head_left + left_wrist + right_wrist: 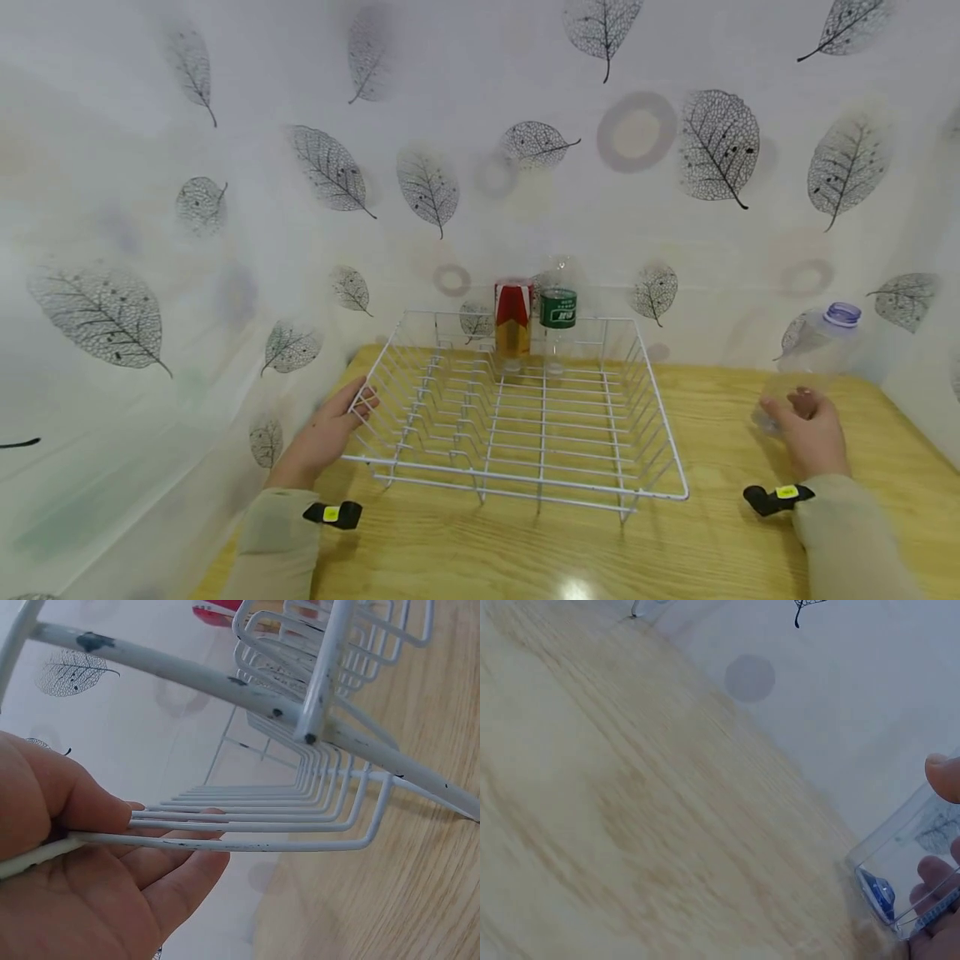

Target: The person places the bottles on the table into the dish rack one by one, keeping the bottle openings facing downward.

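My left hand (326,433) grips the left rim of a white wire dish rack (684,495). In the left wrist view the thumb lies over the top wire and the fingers (187,881) lie beneath the side wires, whose white coating is chipped. Off to the right of the rack, my right hand (813,433) holds a clear plastic bottle (817,354) low on its body. The bottle has a purple neck, shows no cap and leans right. Its clear base (862,859), with a blue patch, is close over the table in the right wrist view.
Inside the rack's far side stand a red and gold drink container (513,321) and a clear bottle with a green label (558,308). The wooden table (480,554) meets a pale leaf-patterned sheet (465,50) at the back and sides. A black strap sits on each wrist.
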A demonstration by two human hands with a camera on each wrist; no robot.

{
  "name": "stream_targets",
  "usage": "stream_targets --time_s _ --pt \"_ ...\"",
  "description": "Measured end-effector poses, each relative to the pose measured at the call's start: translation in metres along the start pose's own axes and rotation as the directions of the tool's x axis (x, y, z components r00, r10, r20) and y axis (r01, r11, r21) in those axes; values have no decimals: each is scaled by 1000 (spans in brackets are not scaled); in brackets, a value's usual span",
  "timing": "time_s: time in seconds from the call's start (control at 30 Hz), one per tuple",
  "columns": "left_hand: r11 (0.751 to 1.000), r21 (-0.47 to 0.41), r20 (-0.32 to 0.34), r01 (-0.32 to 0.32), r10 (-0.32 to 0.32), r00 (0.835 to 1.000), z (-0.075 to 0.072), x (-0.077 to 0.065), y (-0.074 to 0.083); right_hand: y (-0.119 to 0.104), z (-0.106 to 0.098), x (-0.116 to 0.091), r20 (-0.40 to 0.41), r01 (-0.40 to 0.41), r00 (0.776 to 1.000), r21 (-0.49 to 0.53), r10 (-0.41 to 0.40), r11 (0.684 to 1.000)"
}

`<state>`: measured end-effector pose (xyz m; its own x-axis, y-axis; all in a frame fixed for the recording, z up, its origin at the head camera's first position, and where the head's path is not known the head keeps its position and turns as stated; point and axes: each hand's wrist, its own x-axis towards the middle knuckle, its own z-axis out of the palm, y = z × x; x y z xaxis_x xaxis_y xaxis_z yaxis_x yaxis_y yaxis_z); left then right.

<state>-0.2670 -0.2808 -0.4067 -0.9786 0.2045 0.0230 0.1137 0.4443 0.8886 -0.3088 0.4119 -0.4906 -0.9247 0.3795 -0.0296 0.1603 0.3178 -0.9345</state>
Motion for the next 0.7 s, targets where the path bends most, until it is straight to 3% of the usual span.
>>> stream_targets --time_s 0.23,0.57,0.7 --pt "999 -1 2 32 -32 999 -1 0 0 -3 3 -17 -69 14 997 -22 -16 1000" --pt "999 37 -6 7 -7 1000 -1 1 3 -32 12 -30 -18 207 978 -30 -208 978" --pt "997 74 -12 28 -27 1000 -1 0 5 -51 16 -36 27 272 962 -107 -271 956"
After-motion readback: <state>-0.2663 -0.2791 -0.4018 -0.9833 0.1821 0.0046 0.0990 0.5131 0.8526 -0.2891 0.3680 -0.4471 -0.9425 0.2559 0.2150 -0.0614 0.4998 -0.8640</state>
